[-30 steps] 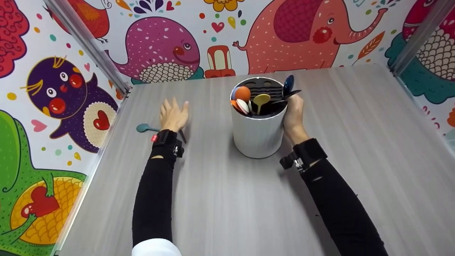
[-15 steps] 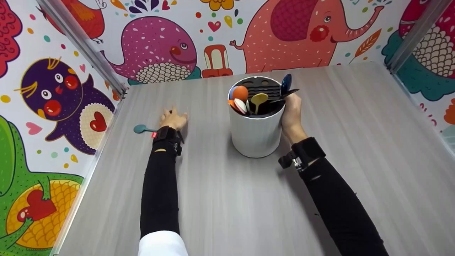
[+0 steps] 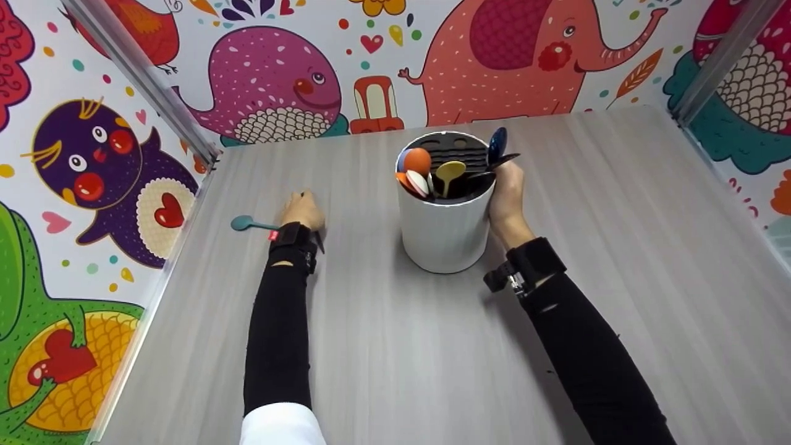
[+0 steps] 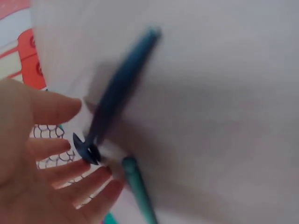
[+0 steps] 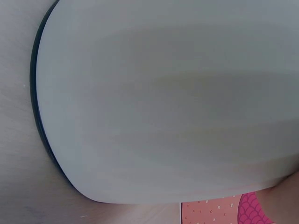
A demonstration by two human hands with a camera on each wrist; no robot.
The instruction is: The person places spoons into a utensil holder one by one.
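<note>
On the left of the table my left hand [image 3: 301, 211] reaches down over a dark blue peeler [image 4: 119, 88]. In the left wrist view its thumb and loosely bent fingers stand around the peeler's head, not closed on it; whether a fingertip touches is unclear. Beside it lies a teal spoon [image 3: 242, 223], its handle end partly hidden by the hand in the head view. My right hand [image 3: 510, 198] holds the right side of a white utensil holder [image 3: 444, 238], which stands upright. In the right wrist view the holder's wall [image 5: 154, 102] fills most of the picture.
In the holder stand several utensils, among them a yellow spoon [image 3: 450, 171], an orange round-headed one [image 3: 418, 161] and a dark blue one [image 3: 497, 146] leaning over the right rim. Printed cartoon walls [image 3: 278, 80] border the grey table [image 3: 395, 358] at the back and sides.
My left hand, spread out a second ago, has lowered over the peeler and its fingers have drawn in. My right hand and the utensil holder stay in place.
</note>
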